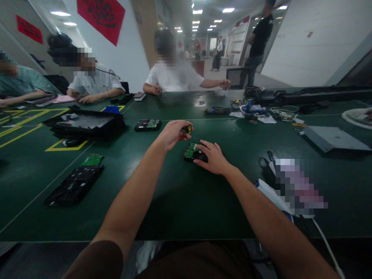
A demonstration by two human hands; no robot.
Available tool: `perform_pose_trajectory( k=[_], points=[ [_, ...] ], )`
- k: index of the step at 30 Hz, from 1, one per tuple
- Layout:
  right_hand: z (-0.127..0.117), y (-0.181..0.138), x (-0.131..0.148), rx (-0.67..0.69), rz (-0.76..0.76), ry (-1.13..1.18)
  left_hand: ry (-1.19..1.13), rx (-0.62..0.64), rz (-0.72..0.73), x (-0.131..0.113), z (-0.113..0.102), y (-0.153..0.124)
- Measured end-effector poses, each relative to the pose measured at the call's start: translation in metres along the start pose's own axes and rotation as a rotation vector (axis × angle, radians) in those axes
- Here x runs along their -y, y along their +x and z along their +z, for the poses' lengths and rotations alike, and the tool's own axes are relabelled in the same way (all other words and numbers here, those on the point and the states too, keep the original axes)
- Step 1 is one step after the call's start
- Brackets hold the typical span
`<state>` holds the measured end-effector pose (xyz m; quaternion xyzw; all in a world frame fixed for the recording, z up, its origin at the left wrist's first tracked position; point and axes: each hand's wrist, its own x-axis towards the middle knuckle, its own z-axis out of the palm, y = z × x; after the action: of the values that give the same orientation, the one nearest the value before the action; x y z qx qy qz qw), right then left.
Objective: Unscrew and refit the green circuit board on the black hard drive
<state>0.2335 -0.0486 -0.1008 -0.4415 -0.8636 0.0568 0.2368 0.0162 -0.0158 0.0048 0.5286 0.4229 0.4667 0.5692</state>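
My left hand (172, 135) pinches the handle of a small black-and-yellow screwdriver (188, 130), which points down with its shaft at a hard drive (190, 154). That drive lies flat on the green table (174, 209), its green circuit board facing up. My right hand (213, 158) steadies it from the right, thumb at the near edge and fingers across the far side. Part of the drive is covered by these fingers. Where exactly the screwdriver tip sits is too small to tell.
Another hard drive (147, 124) lies farther left. Nearer are a black casing (76, 185), a loose green circuit board (92, 159) and a black tray (84, 122). A metal box (334, 138) and cables (283, 113) lie right. People sit across the table.
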Motion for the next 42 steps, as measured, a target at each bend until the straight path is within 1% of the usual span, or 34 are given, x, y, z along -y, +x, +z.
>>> perform_pose_trajectory(
  k=[2, 3, 5, 6, 8, 9, 10, 12, 14, 16, 19, 25, 26, 28, 29, 30, 31, 32, 33, 35, 37, 39, 42],
  points=[
    [-0.005, 0.002, -0.004, -0.124, 0.067, 0.031, 0.005, -0.006, 0.002, -0.001, -0.001, 0.0],
    [-0.008, 0.003, -0.008, -0.204, 0.125, 0.038, 0.006, -0.01, 0.003, -0.002, -0.001, 0.0],
    [-0.017, 0.003, -0.021, -0.37, 0.295, 0.038, 0.007, -0.022, 0.006, -0.003, -0.003, 0.0],
    [-0.021, 0.003, -0.029, -0.43, 0.39, 0.028, 0.008, -0.031, 0.009, -0.003, -0.003, 0.0],
    [-0.029, 0.001, -0.047, -0.486, 0.562, -0.03, 0.011, -0.043, 0.017, -0.004, -0.004, -0.001],
    [-0.032, -0.001, -0.055, -0.477, 0.628, -0.055, 0.013, -0.044, 0.023, -0.005, -0.005, -0.001],
    [-0.034, -0.002, -0.061, -0.431, 0.673, -0.066, 0.015, -0.042, 0.029, -0.005, -0.005, -0.002],
    [-0.035, -0.004, -0.069, -0.281, 0.717, -0.077, 0.018, -0.031, 0.036, -0.006, -0.005, -0.003],
    [-0.033, -0.004, -0.07, -0.145, 0.729, -0.099, 0.021, -0.027, 0.034, -0.006, -0.006, -0.004],
    [-0.03, -0.004, -0.068, -0.052, 0.724, -0.112, 0.029, -0.029, 0.028, -0.007, -0.006, -0.004],
    [-0.025, -0.003, -0.062, 0.002, 0.695, -0.118, 0.03, -0.039, 0.026, -0.007, -0.006, -0.004],
    [-0.024, -0.001, -0.055, 0.051, 0.667, -0.161, 0.034, -0.048, 0.034, -0.007, -0.007, -0.002],
    [-0.025, -0.001, -0.054, 0.051, 0.668, -0.171, 0.033, -0.046, 0.039, -0.007, -0.008, -0.002],
    [-0.027, 0.0, -0.048, 0.002, 0.653, -0.18, 0.028, -0.042, 0.044, -0.008, -0.008, -0.003],
    [-0.028, 0.001, -0.044, -0.059, 0.627, -0.179, 0.026, -0.042, 0.046, -0.008, -0.007, -0.003],
    [-0.028, 0.002, -0.037, -0.135, 0.562, -0.159, 0.025, -0.041, 0.046, -0.008, -0.007, -0.003],
    [-0.027, 0.004, -0.028, -0.199, 0.468, -0.125, 0.025, -0.04, 0.045, -0.008, -0.007, -0.004],
    [-0.025, 0.005, -0.018, -0.235, 0.378, -0.091, 0.027, -0.037, 0.045, -0.008, -0.006, -0.004],
    [-0.022, 0.007, -0.006, -0.232, 0.297, -0.062, 0.029, -0.033, 0.042, -0.008, -0.006, -0.004],
    [-0.013, 0.012, 0.018, -0.168, 0.137, -0.036, 0.038, -0.029, 0.037, -0.007, -0.005, -0.004],
    [-0.003, 0.016, 0.038, -0.102, 0.04, -0.064, 0.041, -0.029, 0.038, -0.006, -0.006, -0.003],
    [0.007, 0.019, 0.05, -0.072, 0.02, -0.096, 0.035, -0.035, 0.044, -0.006, -0.006, -0.003],
    [0.015, 0.022, 0.055, -0.034, 0.021, -0.104, 0.025, -0.038, 0.046, -0.007, -0.007, -0.004]
  ],
)
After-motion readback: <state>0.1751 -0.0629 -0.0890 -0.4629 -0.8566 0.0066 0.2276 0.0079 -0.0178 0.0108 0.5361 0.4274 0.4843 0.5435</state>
